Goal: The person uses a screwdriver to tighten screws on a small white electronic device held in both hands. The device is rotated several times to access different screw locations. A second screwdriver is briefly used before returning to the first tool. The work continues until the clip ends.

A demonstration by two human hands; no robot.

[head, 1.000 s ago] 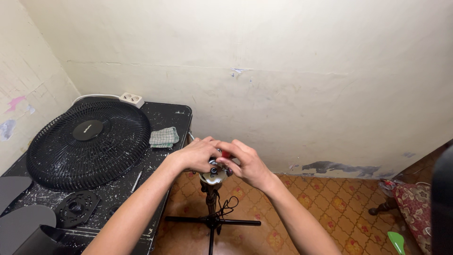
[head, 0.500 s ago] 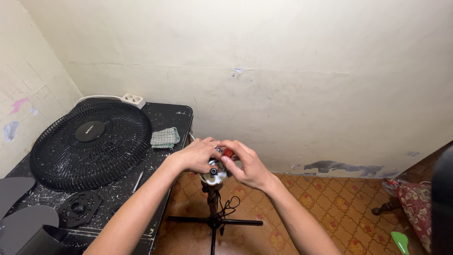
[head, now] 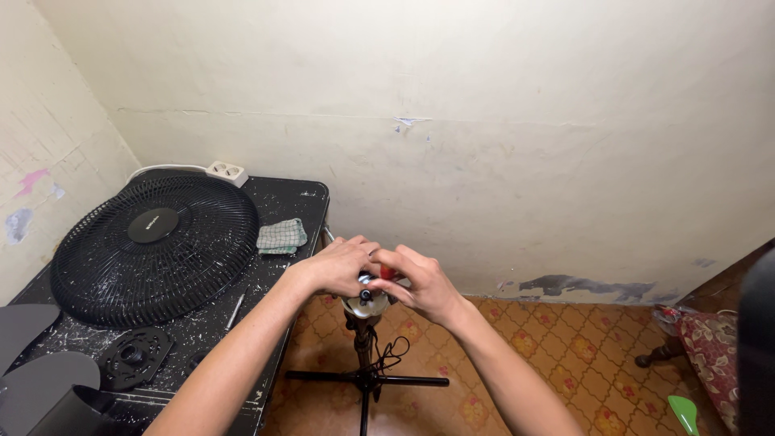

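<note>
Above the patterned floor, just off the right edge of the black tabletop (head: 303,194), both hands meet around a small round fan motor (head: 364,301) that sits on top of a thin black stand (head: 363,355). The left hand (head: 337,265) curls over the motor from the tabletop side, its grip closed on the upper left of the housing. The right hand (head: 421,282) comes in from the other side, fingers pinched shut on a small red part (head: 388,274) at the motor's top; what that part is I cannot tell. The motor lies directly between and under the two hands, equally near to both, and the stand's long axis runs straight down from it to crossed feet on the floor. On the tabletop, well apart from the hands, lie a black fan grille (head: 153,242), a folded checked cloth (head: 282,236) and a white power strip (head: 225,172).
</note>
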